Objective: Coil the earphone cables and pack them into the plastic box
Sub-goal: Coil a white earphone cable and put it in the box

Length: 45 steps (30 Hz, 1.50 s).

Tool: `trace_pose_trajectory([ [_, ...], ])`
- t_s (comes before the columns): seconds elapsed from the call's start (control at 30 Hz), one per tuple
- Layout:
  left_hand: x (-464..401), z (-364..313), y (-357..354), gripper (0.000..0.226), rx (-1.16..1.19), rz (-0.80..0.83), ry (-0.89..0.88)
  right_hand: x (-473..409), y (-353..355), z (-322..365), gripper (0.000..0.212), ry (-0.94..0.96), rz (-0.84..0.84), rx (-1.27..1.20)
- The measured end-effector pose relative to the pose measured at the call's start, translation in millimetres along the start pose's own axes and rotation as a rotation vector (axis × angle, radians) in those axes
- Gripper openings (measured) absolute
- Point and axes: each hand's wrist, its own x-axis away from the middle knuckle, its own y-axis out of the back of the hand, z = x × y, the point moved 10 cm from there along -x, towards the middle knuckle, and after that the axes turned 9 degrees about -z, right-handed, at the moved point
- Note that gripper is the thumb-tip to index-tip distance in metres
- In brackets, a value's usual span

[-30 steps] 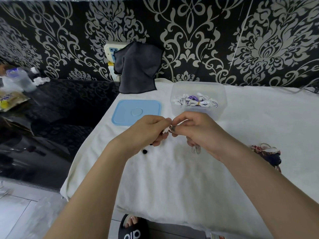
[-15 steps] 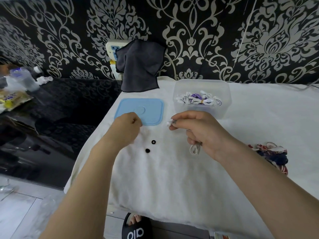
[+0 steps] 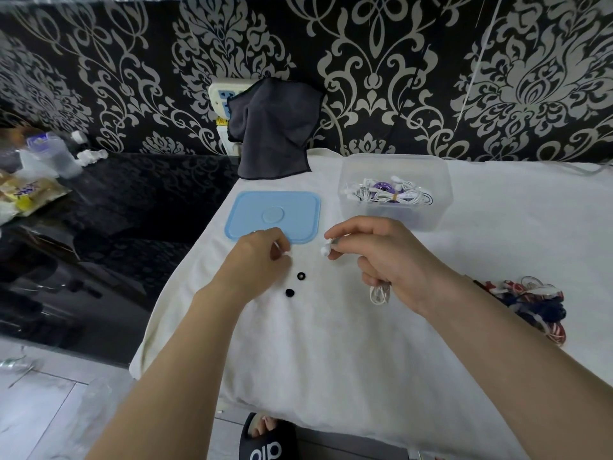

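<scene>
My right hand [image 3: 381, 257] pinches a white earbud [image 3: 325, 250] at its fingertips, and the coiled white cable [image 3: 379, 293] of the same earphone hangs out below its curled fingers. My left hand [image 3: 257, 260] hovers over the white cloth with its fingers curled round a small white piece [image 3: 285, 254]; what it is I cannot tell. Two black ear tips [image 3: 295, 284] lie on the cloth between my hands. The clear plastic box [image 3: 441, 214] stands behind my right hand with coiled white and purple earphones [image 3: 389, 193] inside.
The blue lid [image 3: 252, 214] lies flat left of the box. A pile of red, white and navy earphones [image 3: 530, 303] sits at the right. A dark cloth [image 3: 272, 134] hangs on the wall. A black glass table [image 3: 99, 227] with bottles and snack packets adjoins on the left.
My hands were together at the earbud a second ago. The left hand has drawn away to the left and down toward the cloth; the right hand keeps the earphone.
</scene>
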Motion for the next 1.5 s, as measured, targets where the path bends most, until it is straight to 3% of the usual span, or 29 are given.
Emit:
trace_pose_trajectory([
  [0.13,-1,0,0,0.004,0.041,-0.022,0.021,0,3,1,0.013,0.008,-0.007,0.02],
  [0.23,-2,0,1,0.014,0.006,-0.051,0.002,-2,5,1,0.016,0.007,-0.02,0.016],
  [0.33,-2,-2,-1,0.007,0.027,-0.033,-0.005,-2,6,1,0.019,0.004,-0.022,0.016],
  [0.57,-2,-2,-3,0.018,0.043,-0.003,0.006,-3,8,2,0.017,0.021,-0.025,0.048],
  [0.87,1,-31,15,0.009,0.13,-0.092,-0.075,2,13,11,0.011,0.06,-0.065,0.093],
  [1.07,15,-71,9,0.011,0.427,0.071,-0.091,7,20,28,0.009,0.234,-0.141,0.293],
  [1.5,20,-81,10,0.009,0.534,0.109,-0.054,7,27,31,0.009,0.262,-0.179,0.233],
])
